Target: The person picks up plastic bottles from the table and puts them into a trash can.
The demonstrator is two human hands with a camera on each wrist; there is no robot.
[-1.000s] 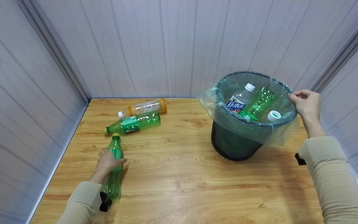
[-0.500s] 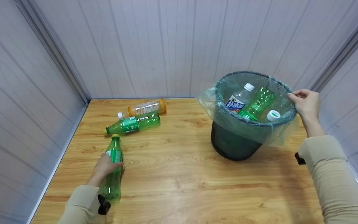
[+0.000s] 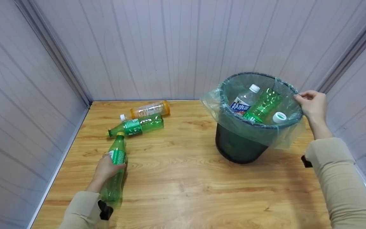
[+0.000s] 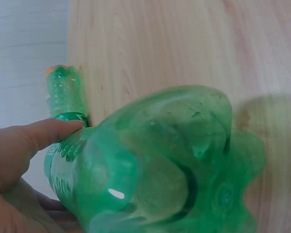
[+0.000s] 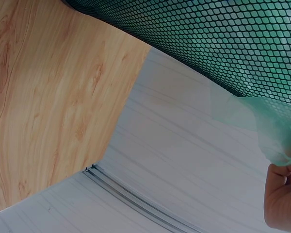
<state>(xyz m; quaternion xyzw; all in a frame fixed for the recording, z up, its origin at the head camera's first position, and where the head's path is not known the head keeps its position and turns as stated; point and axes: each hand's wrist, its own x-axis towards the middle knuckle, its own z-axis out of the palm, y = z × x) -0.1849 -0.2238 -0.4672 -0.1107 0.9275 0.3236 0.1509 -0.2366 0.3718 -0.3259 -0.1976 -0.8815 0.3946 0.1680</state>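
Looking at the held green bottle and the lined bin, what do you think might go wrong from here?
The left hand grips a green bottle whose yellow cap sits close to the second green bottle; moving it could set that one rolling. The right hand pinches the translucent liner, so a tug might drag it off the mesh bin. With the blue-labelled bottle and others inside, another might lodge near the top.

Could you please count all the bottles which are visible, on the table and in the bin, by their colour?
Green: 3 (held green bottle, loose green bottle, binned green bottle)
Clear with orange: 1 (orange-ended bottle)
Clear with blue label: 1 (blue-labelled bottle)
Colour unclear: 1 (only its white cap shows plainly)
Total: 6 visible
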